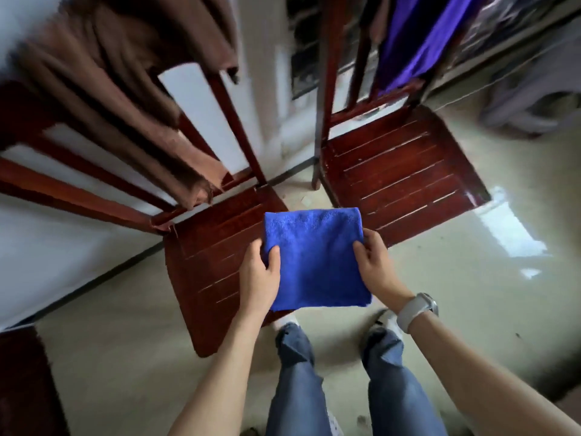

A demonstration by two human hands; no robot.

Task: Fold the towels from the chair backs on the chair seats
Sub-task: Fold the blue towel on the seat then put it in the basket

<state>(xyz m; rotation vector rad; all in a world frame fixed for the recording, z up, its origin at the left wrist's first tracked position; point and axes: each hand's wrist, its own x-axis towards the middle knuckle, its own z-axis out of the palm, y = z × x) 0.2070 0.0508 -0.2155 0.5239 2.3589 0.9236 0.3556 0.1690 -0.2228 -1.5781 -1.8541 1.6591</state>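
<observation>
Hands (261, 272) (374, 265) seemingly gripping blue towel's (314, 259) sides

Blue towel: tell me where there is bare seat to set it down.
The right chair seat is bare across its slats, bordered by its back rail and the floor. The left chair seat is bare left of the folded blue towel, which the left hand and right hand hold over its right edge. It is crowded at the back, where the brown towel hangs.

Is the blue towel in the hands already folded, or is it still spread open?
Folded. The blue towel is a compact rectangle with layered edges at its near side, held by the left hand and right hand.
</observation>
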